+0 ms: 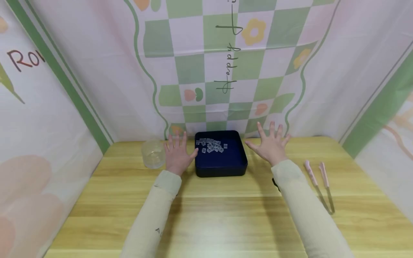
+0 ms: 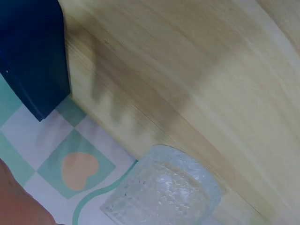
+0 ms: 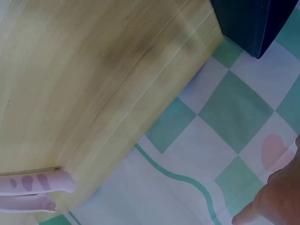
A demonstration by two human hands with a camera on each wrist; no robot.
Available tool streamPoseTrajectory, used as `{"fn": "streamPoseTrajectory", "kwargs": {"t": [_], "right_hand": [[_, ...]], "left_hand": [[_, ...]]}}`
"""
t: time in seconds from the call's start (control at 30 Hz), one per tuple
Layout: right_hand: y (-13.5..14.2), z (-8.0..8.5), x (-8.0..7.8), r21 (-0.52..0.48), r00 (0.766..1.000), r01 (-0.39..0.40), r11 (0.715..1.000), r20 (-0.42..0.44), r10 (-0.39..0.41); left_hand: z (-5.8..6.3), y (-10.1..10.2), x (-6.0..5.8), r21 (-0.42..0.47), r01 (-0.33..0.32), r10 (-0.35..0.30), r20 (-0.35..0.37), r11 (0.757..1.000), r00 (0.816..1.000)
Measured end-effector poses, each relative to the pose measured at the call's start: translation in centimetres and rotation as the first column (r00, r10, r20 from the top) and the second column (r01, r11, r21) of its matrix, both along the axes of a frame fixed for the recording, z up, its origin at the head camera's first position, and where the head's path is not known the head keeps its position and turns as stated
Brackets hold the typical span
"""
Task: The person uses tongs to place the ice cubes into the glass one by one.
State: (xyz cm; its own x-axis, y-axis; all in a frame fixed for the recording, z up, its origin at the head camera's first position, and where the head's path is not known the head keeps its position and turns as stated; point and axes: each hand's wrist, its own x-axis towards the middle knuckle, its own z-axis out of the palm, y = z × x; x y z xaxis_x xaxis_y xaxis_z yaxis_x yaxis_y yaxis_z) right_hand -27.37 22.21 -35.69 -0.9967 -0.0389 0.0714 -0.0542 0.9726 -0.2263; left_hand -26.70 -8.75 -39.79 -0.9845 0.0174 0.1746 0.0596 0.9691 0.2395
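Note:
My left hand (image 1: 178,157) is held with fingers spread between a clear glass cup (image 1: 153,154) and a dark blue square tray (image 1: 221,172). Several clear ice-like cubes (image 1: 213,146) lie in the tray's far part. To the right of the tray my right hand (image 1: 270,146) has its fingers spread too, holding nothing. Pink-handled tongs (image 1: 322,182) lie on the table beyond the right forearm. The left wrist view shows the textured glass cup (image 2: 164,192) below the tray's corner (image 2: 37,61). In the right wrist view the tongs' handles (image 3: 35,184) show at lower left.
The wooden table (image 1: 213,222) ends at its back edge against a checked, printed curtain (image 1: 216,68). More printed cloth (image 1: 42,150) hangs at both sides. The tray stands near the back edge, with the cup to its left and the tongs at right.

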Motion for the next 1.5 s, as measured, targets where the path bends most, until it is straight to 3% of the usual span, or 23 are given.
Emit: {"fn": "streamPoseTrajectory", "kwargs": {"t": [0.3,0.53,0.67,0.87,1.1,1.27,1.37,1.5], "right_hand": [[0.2,-0.2,0.0,0.021,1.000,0.005,1.000,0.010,-0.005],[0.7,-0.4,0.0,0.056,1.000,0.015,0.998,-0.001,-0.015],[1.3,-0.6,0.0,0.046,0.999,0.019,0.999,-0.029,-0.018],[2.6,-0.8,0.2,0.052,0.997,0.049,0.997,-0.060,-0.046],[5.2,-1.2,0.6,0.132,0.991,0.103,0.986,-0.099,-0.090],[7.7,-2.4,1.0,0.042,0.980,0.134,0.990,-0.153,-0.126],[9.2,-3.1,1.5,-0.010,0.979,0.154,0.988,-0.135,-0.154],[10.9,-3.8,2.2,-0.016,0.976,0.193,0.981,-0.099,-0.194]], "left_hand": [[0.2,-0.8,0.3,-0.040,-0.014,0.014,0.005,0.999,1.000],[0.3,-1.7,0.6,-0.005,-0.013,0.013,-0.008,1.000,1.000],[0.2,-2.2,0.5,-0.043,-0.026,0.025,-0.033,0.999,0.999],[0.4,-3.3,0.8,-0.045,-0.036,0.032,-0.082,0.998,0.996],[0.5,-5.2,1.2,-0.056,-0.085,0.080,-0.078,0.995,0.994],[0.0,-6.9,1.6,0.014,-0.082,0.083,-0.162,0.997,0.983],[-0.3,-7.8,1.8,0.055,-0.086,0.096,-0.220,0.995,0.971],[-0.6,-8.9,2.0,0.085,-0.112,0.129,-0.240,0.990,0.962]]}}
